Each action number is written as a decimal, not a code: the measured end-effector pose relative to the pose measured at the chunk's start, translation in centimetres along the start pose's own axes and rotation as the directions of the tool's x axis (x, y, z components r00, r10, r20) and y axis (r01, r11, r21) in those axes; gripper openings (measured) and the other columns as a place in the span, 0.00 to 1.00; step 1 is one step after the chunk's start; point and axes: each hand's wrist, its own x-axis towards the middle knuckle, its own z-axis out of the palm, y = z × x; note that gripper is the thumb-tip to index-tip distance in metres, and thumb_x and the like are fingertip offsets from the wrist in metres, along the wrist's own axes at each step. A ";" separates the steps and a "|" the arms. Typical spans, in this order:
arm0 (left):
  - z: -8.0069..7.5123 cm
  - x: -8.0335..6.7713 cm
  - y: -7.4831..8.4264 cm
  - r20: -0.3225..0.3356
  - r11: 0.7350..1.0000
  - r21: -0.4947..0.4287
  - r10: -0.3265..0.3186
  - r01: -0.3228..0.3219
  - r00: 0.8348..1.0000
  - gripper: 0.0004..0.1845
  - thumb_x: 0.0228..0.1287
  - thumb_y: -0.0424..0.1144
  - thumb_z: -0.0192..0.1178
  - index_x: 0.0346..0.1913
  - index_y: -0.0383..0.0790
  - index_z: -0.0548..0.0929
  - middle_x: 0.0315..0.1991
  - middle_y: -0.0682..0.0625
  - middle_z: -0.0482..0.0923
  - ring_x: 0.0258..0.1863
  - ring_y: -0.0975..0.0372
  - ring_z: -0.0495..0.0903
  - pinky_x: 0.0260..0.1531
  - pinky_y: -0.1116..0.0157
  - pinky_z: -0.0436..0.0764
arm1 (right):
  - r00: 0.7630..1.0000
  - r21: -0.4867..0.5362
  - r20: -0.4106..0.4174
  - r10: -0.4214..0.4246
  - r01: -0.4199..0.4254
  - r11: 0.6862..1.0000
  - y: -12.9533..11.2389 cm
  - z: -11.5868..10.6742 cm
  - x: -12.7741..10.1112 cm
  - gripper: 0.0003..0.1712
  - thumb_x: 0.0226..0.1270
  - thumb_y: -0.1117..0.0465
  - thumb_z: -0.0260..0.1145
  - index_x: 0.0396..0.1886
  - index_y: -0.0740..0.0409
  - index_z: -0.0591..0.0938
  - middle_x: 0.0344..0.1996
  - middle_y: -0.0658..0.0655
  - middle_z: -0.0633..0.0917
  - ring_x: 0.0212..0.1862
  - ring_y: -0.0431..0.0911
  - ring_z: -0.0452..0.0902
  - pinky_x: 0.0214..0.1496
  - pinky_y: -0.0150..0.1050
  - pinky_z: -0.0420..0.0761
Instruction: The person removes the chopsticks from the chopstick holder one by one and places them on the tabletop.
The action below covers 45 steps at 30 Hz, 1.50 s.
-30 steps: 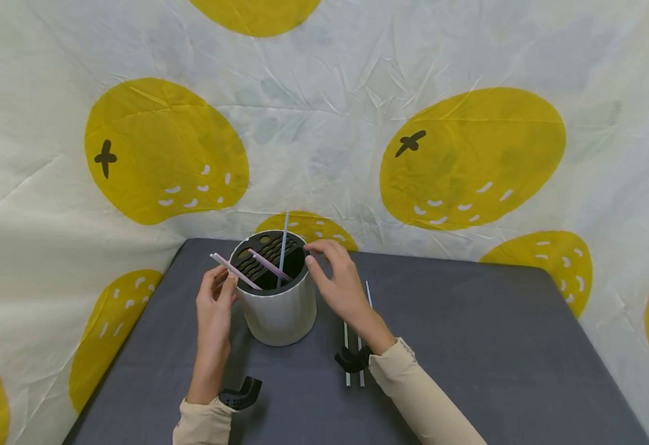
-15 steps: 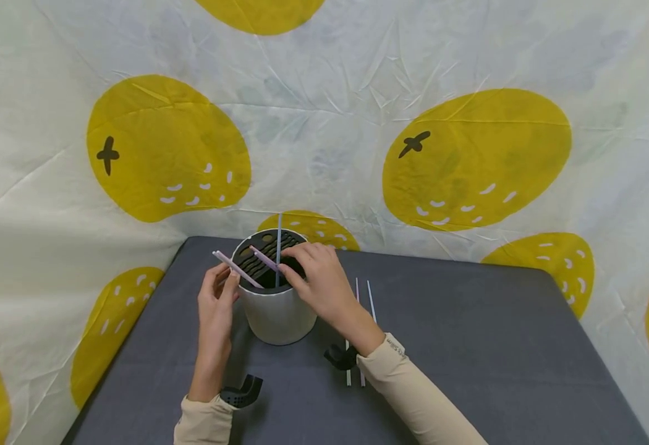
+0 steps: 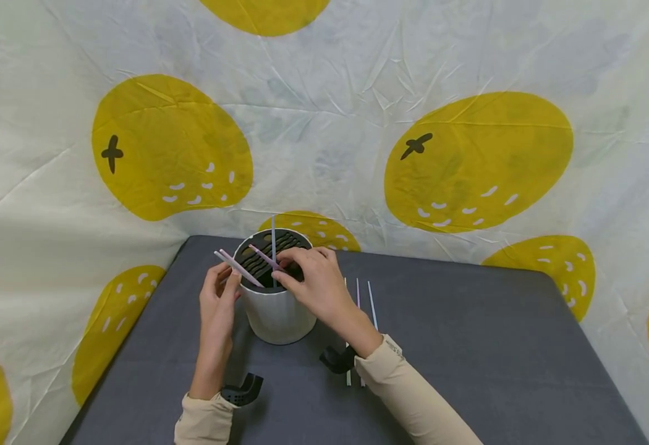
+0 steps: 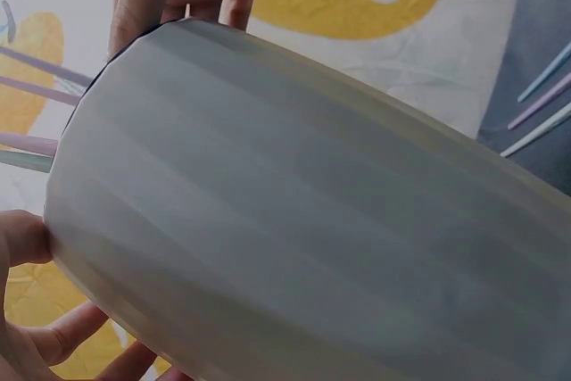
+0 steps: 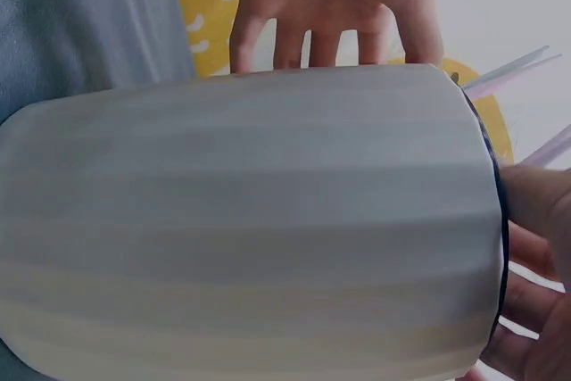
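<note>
A white ribbed holder (image 3: pixel 277 316) with a black slotted insert stands on the table. Several pastel chopsticks lean out of its opening: a pale blue one (image 3: pixel 273 232) nearly upright, a pink one (image 3: pixel 261 254) slanting left, and a pale pair (image 3: pixel 241 270) over the left rim. My left hand (image 3: pixel 219 303) rests against the holder's left side, thumb near the rim; the right wrist view shows its fingers (image 5: pixel 287 46) straight against the wall. My right hand (image 3: pixel 316 281) reaches over the opening, thumb and forefinger at the lower part of the pink chopstick, beside the blue one. The lower chopstick ends are hidden inside.
Right of the holder, several more chopsticks (image 3: pixel 373 306) lie on the grey tabletop (image 3: pixel 469 346), partly under the right forearm. A white cloth backdrop (image 3: pixel 324 148) with yellow fruit shapes hangs behind the table. Each wrist carries a black camera mount (image 3: pixel 242 390).
My right hand has moved left from the holder's right rim to the chopsticks in the opening. The blue chopstick has swung left, nearer upright. My left hand has stayed at the side.
</note>
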 end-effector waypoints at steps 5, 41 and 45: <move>0.1 0.0 -0.1 0.007 1.000 0.004 -0.003 0.003 1.000 0.23 0.81 0.48 0.53 0.70 0.41 0.72 0.68 0.44 0.70 0.64 0.56 0.72 0.65 0.52 0.73 | 0.999 -0.012 -0.018 0.028 -0.028 1.000 0.0 0.3 0.1 0.09 0.70 0.52 0.74 0.47 0.46 0.88 0.42 0.45 0.91 0.47 0.43 0.86 0.67 0.55 0.71; -0.1 0.0 0.3 0.015 1.000 0.009 0.000 0.000 1.000 0.24 0.81 0.50 0.53 0.71 0.43 0.72 0.66 0.46 0.72 0.58 0.62 0.74 0.54 0.69 0.76 | 0.660 0.434 -0.745 0.097 0.370 0.821 0.2 -3.4 -0.2 0.11 0.69 0.72 0.70 0.48 0.74 0.85 0.34 0.67 0.90 0.31 0.45 0.88 0.35 0.34 0.87; -0.1 0.0 0.3 0.013 1.000 0.007 0.004 -0.004 1.000 0.24 0.81 0.50 0.53 0.71 0.43 0.72 0.66 0.47 0.72 0.58 0.62 0.74 0.53 0.72 0.76 | 0.643 0.512 -0.742 0.191 0.360 0.780 0.2 -4.4 -0.3 0.13 0.73 0.71 0.67 0.50 0.78 0.83 0.35 0.64 0.90 0.32 0.42 0.88 0.35 0.38 0.88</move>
